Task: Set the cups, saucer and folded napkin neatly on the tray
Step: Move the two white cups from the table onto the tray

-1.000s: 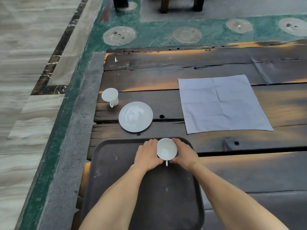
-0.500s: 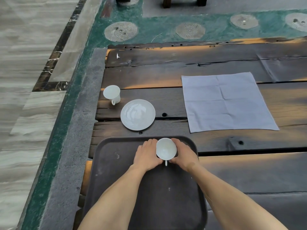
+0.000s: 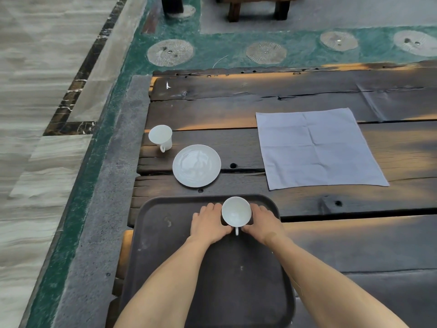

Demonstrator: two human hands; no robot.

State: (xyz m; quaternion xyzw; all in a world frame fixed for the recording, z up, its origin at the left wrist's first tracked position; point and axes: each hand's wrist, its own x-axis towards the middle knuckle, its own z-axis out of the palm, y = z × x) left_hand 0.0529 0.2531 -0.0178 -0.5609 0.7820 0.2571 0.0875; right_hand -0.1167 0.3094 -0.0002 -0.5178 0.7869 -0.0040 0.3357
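A white cup point(image 3: 236, 213) stands upright near the far edge of the dark tray point(image 3: 165, 245), its handle pointing toward me. My left hand point(image 3: 208, 223) cups its left side and my right hand point(image 3: 262, 222) cups its right side, fingers curled round the cup's body. A second white cup point(image 3: 161, 136) stands on the wooden table at the far left. Beside it lies the white saucer point(image 3: 196, 165), just beyond the tray. The grey napkin point(image 3: 316, 147) lies spread flat and unfolded on the table to the right.
The dark plank table point(image 3: 236, 110) has holes and cracks; its left edge runs just past the far cup. A stone curb point(image 3: 113, 185) and tiled floor lie to the left. Wooden furniture legs point(image 3: 257, 10) stand beyond the table.
Both hands stay round the cup on the tray. The cup and hands sit about where they were; only the camera view has shifted slightly.
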